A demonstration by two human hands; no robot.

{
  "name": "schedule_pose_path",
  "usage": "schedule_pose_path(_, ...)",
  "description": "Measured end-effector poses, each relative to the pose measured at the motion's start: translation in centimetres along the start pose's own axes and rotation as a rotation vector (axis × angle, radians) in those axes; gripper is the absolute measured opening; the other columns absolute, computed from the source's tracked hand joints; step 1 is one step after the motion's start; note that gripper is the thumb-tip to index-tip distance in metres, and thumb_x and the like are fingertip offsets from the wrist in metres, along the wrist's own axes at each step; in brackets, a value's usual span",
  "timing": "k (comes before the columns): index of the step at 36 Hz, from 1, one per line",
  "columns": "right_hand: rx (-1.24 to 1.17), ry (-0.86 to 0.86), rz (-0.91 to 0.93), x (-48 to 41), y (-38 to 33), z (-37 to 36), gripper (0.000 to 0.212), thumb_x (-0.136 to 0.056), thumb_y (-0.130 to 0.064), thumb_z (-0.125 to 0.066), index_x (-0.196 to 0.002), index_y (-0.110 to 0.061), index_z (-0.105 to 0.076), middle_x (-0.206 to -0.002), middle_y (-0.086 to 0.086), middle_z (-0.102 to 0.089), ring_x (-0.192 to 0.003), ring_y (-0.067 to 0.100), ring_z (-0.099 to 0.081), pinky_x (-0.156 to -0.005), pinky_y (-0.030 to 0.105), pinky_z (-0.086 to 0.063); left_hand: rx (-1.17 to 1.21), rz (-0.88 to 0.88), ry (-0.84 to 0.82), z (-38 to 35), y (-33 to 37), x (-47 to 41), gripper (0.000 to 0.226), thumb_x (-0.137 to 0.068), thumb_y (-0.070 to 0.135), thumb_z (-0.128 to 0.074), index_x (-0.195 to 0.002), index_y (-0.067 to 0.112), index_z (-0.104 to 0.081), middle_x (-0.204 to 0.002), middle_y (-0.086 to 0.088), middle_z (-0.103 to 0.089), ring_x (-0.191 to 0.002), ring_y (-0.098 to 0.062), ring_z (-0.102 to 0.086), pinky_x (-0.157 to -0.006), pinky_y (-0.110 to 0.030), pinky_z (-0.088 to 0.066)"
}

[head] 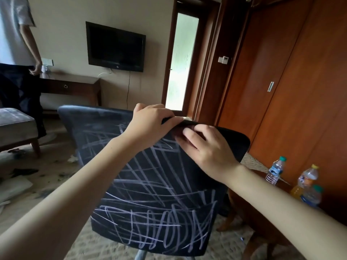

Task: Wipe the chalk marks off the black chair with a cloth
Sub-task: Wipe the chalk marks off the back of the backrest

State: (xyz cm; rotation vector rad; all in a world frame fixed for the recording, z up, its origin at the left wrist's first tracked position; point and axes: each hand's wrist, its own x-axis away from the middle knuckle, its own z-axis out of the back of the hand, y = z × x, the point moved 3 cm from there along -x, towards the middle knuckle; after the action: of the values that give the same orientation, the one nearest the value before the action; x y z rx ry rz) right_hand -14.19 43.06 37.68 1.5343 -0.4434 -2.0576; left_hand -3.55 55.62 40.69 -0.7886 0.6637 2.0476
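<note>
Black fabric covers the chair [159,184] back, crossed by white chalk marks [169,218] that spread below the fingers toward the viewer. Its long axis runs from the near lower edge up to the top rim, tilted away. On that rim the left hand [150,124] clenches; just beside it the right hand [208,151] bends its fingers [189,136] against the fabric, grasp not discernible.

On the right, the wooden table [238,209] stands just beside the black chair [150,184] and carries plastic bottles [275,170], so we find little room there. On the left, the carpet [56,177] beside the chair is open. The grey armchair [15,126] and a standing person [16,44] are well apart from it.
</note>
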Motion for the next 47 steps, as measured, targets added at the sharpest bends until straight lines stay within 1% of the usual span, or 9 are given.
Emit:
schedule_pose_path(3, 0.120, -0.193, 0.100, 3.8, -0.9, -2.5, 0.018, -0.097, -0.005, -0.052, -0.098, -0.006, -0.070, -0.099, 0.007, -0.064, -0.085, 0.025, -0.051, -0.078, 0.035, -0.049, 0.007, 0.001, 0.013, 0.0, -0.2, 0.1, 0.042, -0.094, 0.052, -0.039, -0.094, 0.024, -0.071, -0.088, 0.008, -0.063, -0.089, -0.010, -0.054, -0.091, -0.033, -0.024)
schedule_pose_path(6, 0.103, -0.376, 0.168, 9.3, -1.5, -4.5, 0.006, -0.086, -0.003, -0.066, -0.089, -0.006, -0.071, -0.099, 0.008, -0.064, -0.085, 0.026, -0.049, -0.077, 0.036, -0.048, 0.015, 0.002, 0.009, 0.1, -0.1, 0.1, 0.046, -0.092, 0.054, -0.038, -0.093, 0.021, -0.071, -0.088, 0.007, -0.063, -0.088, -0.011, -0.055, -0.089, -0.030, -0.022)
schedule_pose_path(14, 0.098, -0.545, 0.251, 12.4, -1.8, -3.6, 0.021, -0.084, 0.003, -0.052, -0.077, -0.010, -0.067, -0.090, 0.007, -0.062, -0.070, 0.025, -0.055, -0.064, 0.035, -0.050, 0.006, 0.018, 0.000, 0.0, 0.0, 0.1, 0.044, -0.094, 0.054, -0.040, -0.091, 0.022, -0.070, -0.088, 0.008, -0.063, -0.086, -0.009, -0.054, -0.084, -0.026, -0.017)
schedule_pose_path(19, 0.060, -0.352, 0.176, 8.1, -0.8, -0.2, 0.028, -0.096, -0.002, -0.045, -0.087, -0.011, -0.070, -0.101, 0.009, -0.056, -0.085, 0.026, -0.051, -0.076, 0.035, -0.047, 0.006, 0.029, -0.043, 0.3, 0.1, 0.1, 0.049, -0.092, 0.056, -0.035, -0.093, 0.021, -0.070, -0.089, 0.007, -0.063, -0.087, -0.009, -0.054, -0.088, -0.029, -0.020)
schedule_pose_path(24, 0.057, -0.118, 0.093, 1.0, 0.4, 0.9, 0.019, -0.094, -0.002, -0.057, -0.105, -0.007, -0.072, -0.115, 0.011, -0.049, -0.100, 0.029, -0.049, -0.085, 0.040, -0.041, 0.030, -0.012, -0.096, 1.5, 0.0, 0.5, 0.037, -0.096, 0.044, -0.042, -0.110, 0.023, -0.069, -0.100, 0.007, -0.067, -0.094, -0.011, -0.058, -0.094, -0.039, -0.041)
schedule_pose_path(28, 0.111, -0.097, 0.092, 0.0, 0.1, -1.3, 0.021, -0.096, -0.005, -0.057, -0.111, -0.008, -0.070, -0.120, 0.011, -0.048, -0.106, 0.027, -0.050, -0.087, 0.040, -0.043, -0.017, 0.026, -0.030, 3.2, -2.2, 1.8, 0.037, -0.094, 0.042, -0.045, -0.114, 0.021, -0.068, -0.102, 0.004, -0.068, -0.094, -0.015, -0.060, -0.094, -0.043, -0.043)
schedule_pose_path(37, 0.121, -0.044, 0.148, 0.7, 0.0, -2.7, 0.024, -0.097, -0.004, -0.053, -0.111, -0.007, -0.072, -0.117, 0.009, -0.051, -0.106, 0.024, -0.051, -0.090, 0.036, -0.042, 0.118, 0.111, -0.078, 3.9, -2.7, 1.6, 0.025, -0.094, 0.026, -0.056, -0.112, 0.016, -0.070, -0.099, 0.004, -0.067, -0.085, -0.008, -0.055, -0.077, -0.021, -0.043)
schedule_pose_path(41, 0.120, -0.157, 0.230, 2.8, -1.1, -3.8, 0.025, -0.100, -0.005, -0.048, -0.100, -0.006, -0.073, -0.103, 0.008, -0.067, -0.098, 0.022, -0.058, -0.087, 0.034, -0.047, 0.122, 0.100, -0.076, 3.9, -2.7, 1.8, 0.025, -0.094, 0.026, -0.056, -0.113, 0.016, -0.070, -0.100, 0.001, -0.069, -0.084, -0.009, -0.057, -0.077, -0.022, -0.045)
schedule_pose_path(47, 0.086, -0.306, 0.265, 9.2, -2.3, -5.3, 0.029, -0.098, -0.005, -0.048, -0.086, -0.009, -0.073, -0.096, 0.008, -0.068, -0.086, 0.022, -0.064, -0.078, 0.034, -0.048, 0.142, 0.092, -0.073, 3.9, -2.8, 1.7, 0.026, -0.094, 0.027, -0.056, -0.113, 0.017, -0.070, -0.101, 0.003, -0.068, -0.086, -0.008, -0.057, -0.076, -0.018, -0.042)
